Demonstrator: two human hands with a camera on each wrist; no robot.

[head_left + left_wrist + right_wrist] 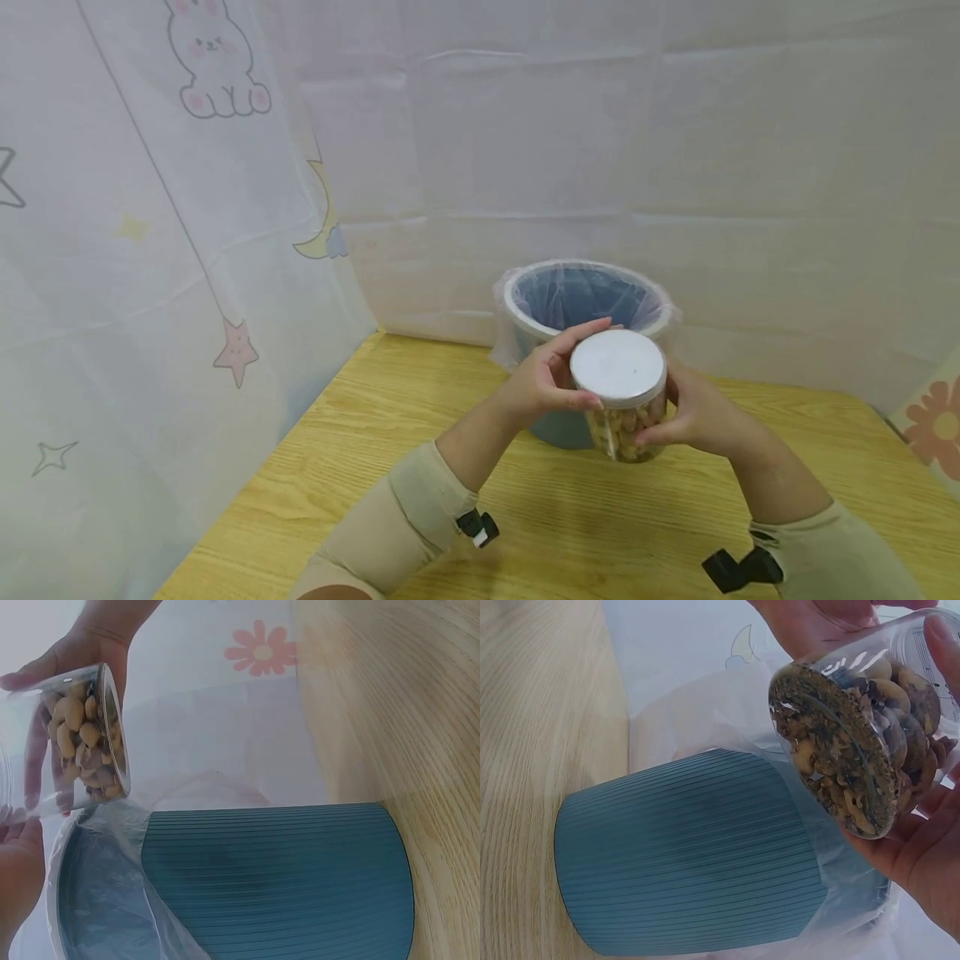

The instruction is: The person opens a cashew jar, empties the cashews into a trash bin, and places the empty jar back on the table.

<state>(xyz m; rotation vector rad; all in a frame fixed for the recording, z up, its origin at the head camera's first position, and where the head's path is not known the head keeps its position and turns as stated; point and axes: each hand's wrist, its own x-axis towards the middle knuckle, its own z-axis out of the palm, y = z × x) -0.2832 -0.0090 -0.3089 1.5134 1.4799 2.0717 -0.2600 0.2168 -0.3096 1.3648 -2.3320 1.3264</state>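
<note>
A clear jar (628, 425) with a white lid (618, 365) is held in front of a bin, tilted toward the head camera. Tan, nut-like pieces (86, 735) fill its lower part, with dark crumbs (821, 742) at the bottom. My left hand (543, 385) grips it near the lid, the thumb along the lid's front edge. On the other side my right hand (701, 414) holds the jar's body, thumb in front. The far fingers of both hands are partly hidden behind the jar.
The blue-grey ribbed bin (277, 877), lined with a translucent bag (840, 900), stands on the wooden table (420, 392) just behind the jar. Printed cloth (525, 150) hangs behind the table and along its left side. Each sleeve carries a small black device (477, 527).
</note>
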